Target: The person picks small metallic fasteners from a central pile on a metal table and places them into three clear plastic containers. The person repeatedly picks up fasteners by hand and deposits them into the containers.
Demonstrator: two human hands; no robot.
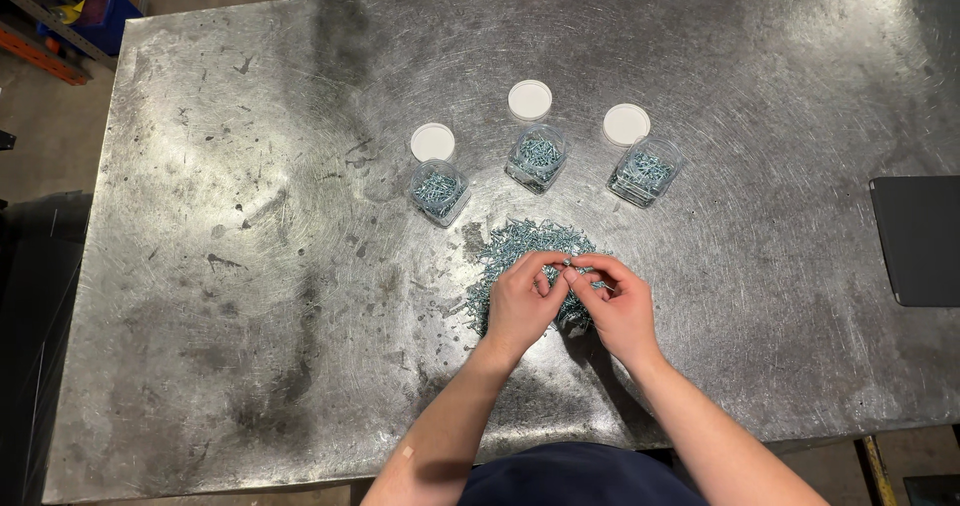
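Both hands [572, 301] seemingly pinch one screw [568, 262] above the pile [525, 246].

Large metal table [250, 266] fills the view under the hands: grey steel top, scuffed, with circular swirl scratches and dark stains, worst to the left of the hands. Overhead light glares off its far right part. Flat dark pad [918, 239] lies at the table's edge, well to the right. Concrete floor [45, 136] shows beyond the table's left edge, far from the hands. Blue bin [100, 11] and an orange rack beam [40, 54] at far upper left.
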